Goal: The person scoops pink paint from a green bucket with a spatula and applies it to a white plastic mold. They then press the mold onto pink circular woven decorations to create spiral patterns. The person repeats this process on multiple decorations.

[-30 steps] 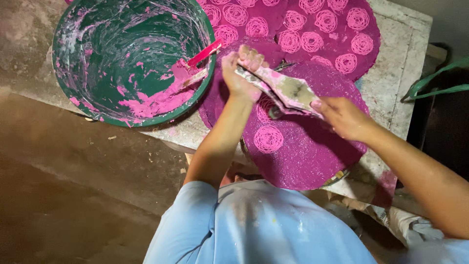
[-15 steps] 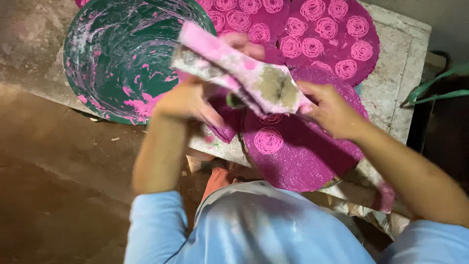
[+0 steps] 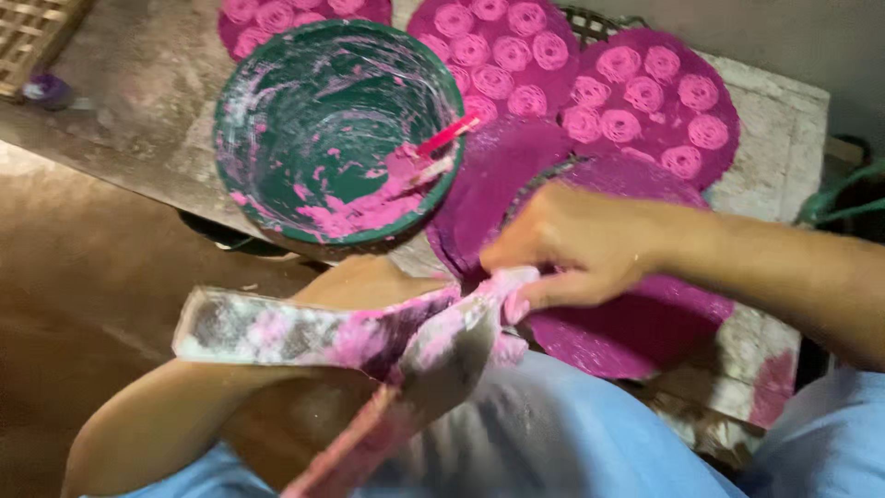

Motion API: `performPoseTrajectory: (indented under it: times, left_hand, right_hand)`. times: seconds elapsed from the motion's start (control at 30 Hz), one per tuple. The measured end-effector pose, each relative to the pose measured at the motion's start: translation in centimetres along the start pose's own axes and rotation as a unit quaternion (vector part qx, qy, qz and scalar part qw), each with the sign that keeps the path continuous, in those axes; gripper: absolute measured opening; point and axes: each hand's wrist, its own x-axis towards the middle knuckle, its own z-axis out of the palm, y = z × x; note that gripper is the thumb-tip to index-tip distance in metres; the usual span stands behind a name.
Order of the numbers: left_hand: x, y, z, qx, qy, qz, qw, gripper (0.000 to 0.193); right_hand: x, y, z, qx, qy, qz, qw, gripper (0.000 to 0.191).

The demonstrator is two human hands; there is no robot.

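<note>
— Head view, then: where does the stained cloth strip (image 3: pixel 304 334) lie from the fingers?

— Its long axis runs left to right, slightly sagging. The right hand (image 3: pixel 573 242) pinches its right end, fingertips (image 3: pixel 516 306) closed on the fold, so the strip stretches away leftward from them. A second length of it (image 3: pixel 387 433) drops down and leftward from just beside those fingers, toward the lap.

— And the left hand?

— Mostly hidden behind the strip; the left forearm (image 3: pixel 184 415) rises beneath it. I cannot tell whether those fingers are closed on the cloth, though the strip's middle sits against them. The right hand is the one plainly nearer the fold.

— What lies beyond the fingers?

— Up and left of them, a green basin (image 3: pixel 258 83) smeared with pink paste, a pink-coated stick (image 3: pixel 433 148) resting at its rim. Directly behind and above the right hand, round magenta trays (image 3: pixel 645 101) carry rows of coiled pink rounds, set on a pale stone slab (image 3: pixel 784 138).

— Any packages, labels or signs?

— None visible; only a woven basket corner (image 3: pixel 32 28) far up left.
</note>
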Motion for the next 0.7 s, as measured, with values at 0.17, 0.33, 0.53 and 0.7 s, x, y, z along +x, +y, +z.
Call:
performPoseTrajectory:
  times: [0.17,0.33,0.53,0.7]
  left_hand:
    - [0.2,-1.7,2.0,-0.053,-0.062,0.054,0.995,0.06]
    - [-15.4,4.7,-11.1,0.096,0.358,0.039,0.928,0.059]
    - [-14.6,0.8,-15.3,-0.111,0.132,0.008,0.985,0.058]
    - [-10.5,-3.0,-15.0,-0.201,0.214,0.171,0.941,0.031]
  right_hand:
    - [1.1,2.8,1.7,0.1,0.012,-0.018,0.995,0.045]
    - [3.2,3.4,-2.3,-0.154,0.136,-0.061,0.977,0.036]
    - [8.3,5.7,-6.9,-0.645,0.08,-0.118,0.751,0.011]
    - [13.1,9.8,-4.9,-0.584,0.237,-0.024,0.776,0.032]
